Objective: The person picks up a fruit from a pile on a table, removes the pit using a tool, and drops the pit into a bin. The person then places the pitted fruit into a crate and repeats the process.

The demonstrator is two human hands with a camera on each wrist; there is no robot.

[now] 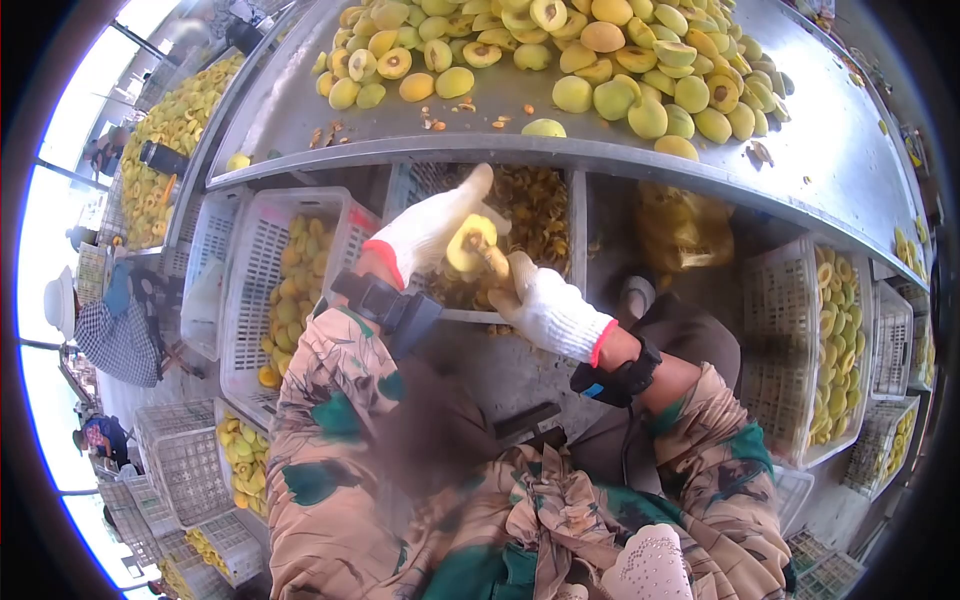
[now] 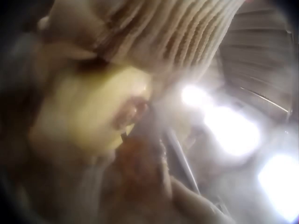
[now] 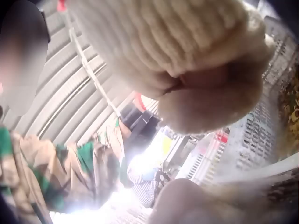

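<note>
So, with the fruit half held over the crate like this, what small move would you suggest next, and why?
Probably lever the pit out and let it fall. The left hand grips a yellow fruit half cut side up, the right hand presses something, not clearly visible, into its centre, and the crate of pits lies directly beneath.

A steel worktop (image 1: 830, 150) at twelve o'clock carries a heap of yellow fruit (image 1: 620, 60), white slatted crates (image 1: 250, 270) of halved fruit stand below it at nine and three o'clock, and a crate of brown pits (image 1: 545, 215) sits in the middle.
</note>
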